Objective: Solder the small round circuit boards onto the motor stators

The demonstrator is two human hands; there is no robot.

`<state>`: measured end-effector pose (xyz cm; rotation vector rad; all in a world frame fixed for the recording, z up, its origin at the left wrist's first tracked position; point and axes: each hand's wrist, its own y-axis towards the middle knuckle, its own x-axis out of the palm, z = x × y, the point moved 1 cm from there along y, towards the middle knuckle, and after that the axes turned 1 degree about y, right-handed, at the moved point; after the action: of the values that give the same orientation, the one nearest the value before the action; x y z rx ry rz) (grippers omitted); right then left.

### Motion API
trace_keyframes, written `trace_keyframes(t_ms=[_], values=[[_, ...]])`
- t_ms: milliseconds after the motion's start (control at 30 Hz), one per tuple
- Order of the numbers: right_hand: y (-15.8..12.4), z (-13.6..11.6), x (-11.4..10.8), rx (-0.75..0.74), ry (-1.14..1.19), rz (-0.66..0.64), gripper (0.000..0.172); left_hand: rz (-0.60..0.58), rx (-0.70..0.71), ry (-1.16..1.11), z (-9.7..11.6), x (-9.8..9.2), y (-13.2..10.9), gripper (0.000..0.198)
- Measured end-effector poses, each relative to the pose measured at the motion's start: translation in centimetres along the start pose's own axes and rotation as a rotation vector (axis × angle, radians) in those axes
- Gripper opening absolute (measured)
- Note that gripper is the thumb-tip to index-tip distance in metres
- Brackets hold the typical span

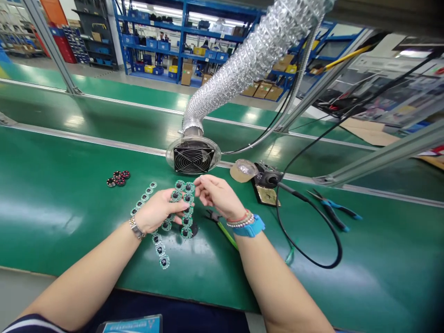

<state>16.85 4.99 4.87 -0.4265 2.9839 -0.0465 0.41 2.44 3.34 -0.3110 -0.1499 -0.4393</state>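
My left hand [157,212] is closed around strips of joined round green circuit boards [187,221], each board with a dark centre. Two rows of boards stand side by side in its grip, with the thumb lying across them. My right hand [221,196] is at the upper right end of these strips, fingers curled and fingertips against or very near the edge board; whatever they pinch is too small to make out. Another board strip [160,249] lies on the bench beneath my left hand and shows on both sides of it. Green-handled cutters [225,233] lie below my right hand.
A fume fan [194,159] with a silver duct [239,60] stands just beyond my hands. Small round dark parts [119,178] are at left. To the right are a round tub [243,171], a soldering-iron stand [267,182], a looping black cable [338,252] and blue-handled pliers [333,208].
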Motion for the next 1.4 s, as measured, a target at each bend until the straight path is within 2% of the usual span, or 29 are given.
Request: trace_keyframes(t_ms=[133,333,433,533,600,667,867,967,1167,1333,1400], values=[[-0.2,-0.3,0.7,0.027,0.071,-0.098,0.033,-0.075,-0.017,0.070,-0.1,0.6,-0.4,0.023],[-0.3,-0.2,0.8,-0.028,-0.107,-0.114,0.021,-0.077,-0.056,0.092,-0.4,0.8,-0.3,0.025],[-0.1,-0.2,0.3,-0.041,-0.120,-0.072,0.020,-0.123,-0.135,-0.121,-0.3,0.9,-0.3,0.031],[0.0,-0.2,-0.3,-0.032,-0.049,-0.038,0.021,-0.269,-0.217,-0.383,0.0,1.0,-0.4,0.045],[0.1,-0.1,-0.6,-0.032,-0.013,-0.017,0.021,-0.346,-0.236,-0.456,0.3,1.0,-0.5,0.053],[0.1,-0.1,-0.8,-0.041,-0.002,0.007,0.020,-0.367,-0.235,-0.455,0.4,1.0,-0.5,0.057],[0.1,-0.1,-0.8,-0.052,0.020,0.042,0.021,-0.316,-0.231,-0.373,0.4,0.9,-0.6,0.060],[0.4,0.3,-0.9,-0.069,0.019,0.064,0.025,-0.272,-0.207,-0.274,0.0,0.8,-0.5,0.048],[1.5,2.1,-1.6,-0.139,-0.249,0.064,0.037,-0.113,-0.186,-0.023,-1.3,0.2,0.7,0.032],[2.4,3.1,-1.0,-0.240,-0.533,0.081,0.038,-0.163,-0.253,0.021,-1.9,-0.5,1.6,0.024],[2.7,3.5,-0.4,-0.268,-0.668,0.121,0.037,-0.145,-0.276,-0.004,-2.0,-0.8,1.9,0.022]])
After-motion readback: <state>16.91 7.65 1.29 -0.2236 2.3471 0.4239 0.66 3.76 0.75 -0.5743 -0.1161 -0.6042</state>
